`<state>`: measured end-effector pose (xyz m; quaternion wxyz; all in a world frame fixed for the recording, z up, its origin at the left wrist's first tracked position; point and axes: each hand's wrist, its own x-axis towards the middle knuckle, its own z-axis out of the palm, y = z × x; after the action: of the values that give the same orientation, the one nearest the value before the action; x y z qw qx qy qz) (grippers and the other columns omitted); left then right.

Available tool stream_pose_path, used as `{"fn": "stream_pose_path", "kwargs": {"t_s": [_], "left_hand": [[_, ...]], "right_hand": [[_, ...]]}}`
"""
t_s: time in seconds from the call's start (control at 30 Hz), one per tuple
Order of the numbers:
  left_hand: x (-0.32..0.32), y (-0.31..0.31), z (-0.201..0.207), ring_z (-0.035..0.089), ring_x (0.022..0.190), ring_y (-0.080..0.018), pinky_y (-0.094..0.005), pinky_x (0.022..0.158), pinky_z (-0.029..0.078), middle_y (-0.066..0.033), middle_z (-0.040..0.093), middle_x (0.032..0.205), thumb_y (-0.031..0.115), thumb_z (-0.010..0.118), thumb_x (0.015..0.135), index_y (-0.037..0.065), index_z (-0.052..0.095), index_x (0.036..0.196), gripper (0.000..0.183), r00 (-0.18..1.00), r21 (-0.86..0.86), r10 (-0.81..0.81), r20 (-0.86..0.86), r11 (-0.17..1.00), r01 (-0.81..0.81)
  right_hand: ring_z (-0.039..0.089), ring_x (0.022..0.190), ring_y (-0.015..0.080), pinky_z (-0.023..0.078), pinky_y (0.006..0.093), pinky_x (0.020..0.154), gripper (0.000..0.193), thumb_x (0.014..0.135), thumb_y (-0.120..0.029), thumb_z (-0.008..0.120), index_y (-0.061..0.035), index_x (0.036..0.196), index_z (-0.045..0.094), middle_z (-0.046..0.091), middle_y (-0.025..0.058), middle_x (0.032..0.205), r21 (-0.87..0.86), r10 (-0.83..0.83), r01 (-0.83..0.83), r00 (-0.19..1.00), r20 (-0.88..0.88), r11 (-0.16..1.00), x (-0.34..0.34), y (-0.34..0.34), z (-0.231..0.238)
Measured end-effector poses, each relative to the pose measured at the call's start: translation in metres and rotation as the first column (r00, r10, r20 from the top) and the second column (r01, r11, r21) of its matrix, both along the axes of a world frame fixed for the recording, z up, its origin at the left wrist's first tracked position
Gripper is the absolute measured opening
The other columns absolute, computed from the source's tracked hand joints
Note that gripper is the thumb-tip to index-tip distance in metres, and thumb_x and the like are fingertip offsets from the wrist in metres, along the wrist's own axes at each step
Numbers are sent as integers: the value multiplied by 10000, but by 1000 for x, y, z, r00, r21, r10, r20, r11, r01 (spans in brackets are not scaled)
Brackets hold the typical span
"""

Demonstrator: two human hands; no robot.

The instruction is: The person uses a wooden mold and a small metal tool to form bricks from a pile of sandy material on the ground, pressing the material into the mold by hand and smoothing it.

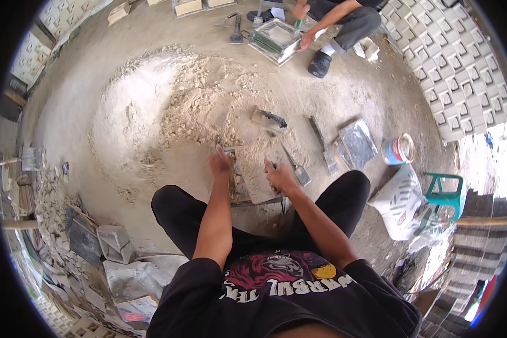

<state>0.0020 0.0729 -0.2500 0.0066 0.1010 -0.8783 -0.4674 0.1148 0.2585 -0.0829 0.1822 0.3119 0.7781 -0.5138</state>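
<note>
the person sat with knees spread, and a shallow frame [240, 185] lay on the ground between the legs, its flat top [256, 177] dusted with pale powder. the left hand [220, 162] was at the far left corner of the frame, its fingers bent; whether they had hold of the edge or of something small could not be told. the right hand [280, 177] was over the right side of the frame, its fingers curled well in, with a bit of something dark near the fingertips; what it was, and whether it was gripped, could not be made out. just beside the right hand lay a trowel [302, 174]. beyond the frame, a small block with a black handle [269, 119] rested on the ground near a crumbly brown heap [203, 104], which ran into a mound of white powder [138, 93] on the left. to the right lay a long-handled tool [321, 142], then dark flat plates [359, 141], a bucket [398, 150], a white sack [397, 197] and a green stool [446, 194]. at the top, a co-worker [359, 29] had both hands at another frame [259, 40], near stacked pale blocks [453, 67] on the right.
</note>
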Motion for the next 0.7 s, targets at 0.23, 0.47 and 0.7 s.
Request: {"fn": "stream_pose_path", "kwargs": {"t_s": [0.23, 0.47, 0.7], "left_hand": [[48, 1, 44, 516, 1198, -442, -463, 996, 408, -295, 585, 1218, 473, 289, 1016, -51, 505, 1306, 637, 989, 116, -143, 43, 984, 137], [66, 1, 55, 500, 1243, -405, -420, 1024, 386, -269, 564, 1279, 582, 224, 993, -13, 490, 1342, 739, 939, 211, -334, 87, 927, 310], [55, -4, 64, 387, 1356, -384, -386, 1104, 304, -278, 464, 1394, 593, 234, 990, -36, 413, 1407, 776, 875, 194, -403, 269, 913, 360]], "right_hand": [[414, 446, 128, 380, 293, 424, 409, 991, -384, 480, -14, 827, 537, 474, 22, 611, -380, -193, 196, 980, 46, 904, 23, -10, -27], [350, 426, 45, 307, 198, 360, 395, 1008, -319, 422, 48, 917, 534, 415, -28, 603, -688, -155, 411, 901, 405, 598, -46, 42, -30], [331, 440, 20, 299, 179, 365, 407, 1024, -338, 433, 48, 956, 542, 421, -38, 638, -619, 90, 170, 926, 366, 767, -52, 86, 36]]}}
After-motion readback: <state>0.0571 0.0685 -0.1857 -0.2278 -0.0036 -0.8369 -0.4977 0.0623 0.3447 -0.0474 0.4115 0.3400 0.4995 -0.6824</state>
